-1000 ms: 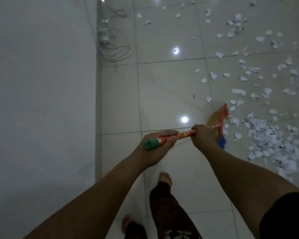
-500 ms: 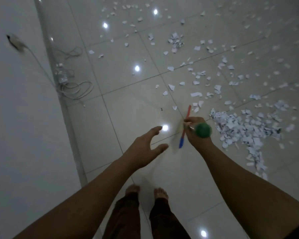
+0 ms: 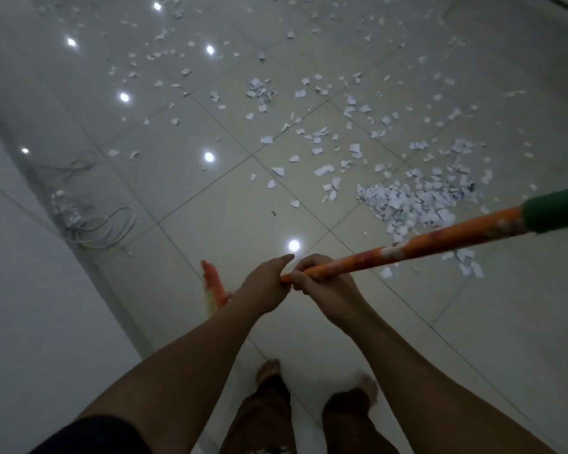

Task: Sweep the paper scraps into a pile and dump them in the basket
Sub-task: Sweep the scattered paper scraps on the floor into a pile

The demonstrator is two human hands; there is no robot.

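Both of my hands grip a broom with an orange handle (image 3: 417, 244) and a green end cap (image 3: 554, 211) that points to the right. My left hand (image 3: 266, 286) and my right hand (image 3: 325, 283) hold it side by side near its lower part. The broom's red and yellowish head (image 3: 214, 286) shows to the left of my left hand, near the wall's base. A pile of white paper scraps (image 3: 413, 201) lies on the tiled floor to the right. Several loose scraps (image 3: 322, 142) are scattered further out. No basket is in view.
A white wall (image 3: 20, 306) runs along the left side. White cables (image 3: 92, 224) lie coiled on the floor at its base. My bare feet (image 3: 269, 368) stand on the tiles below my hands. Ceiling lights reflect off the glossy floor.
My left hand, which was open and off the broom, has closed on the handle next to the right hand. The broom has swung so its head sits left and its green cap points right.
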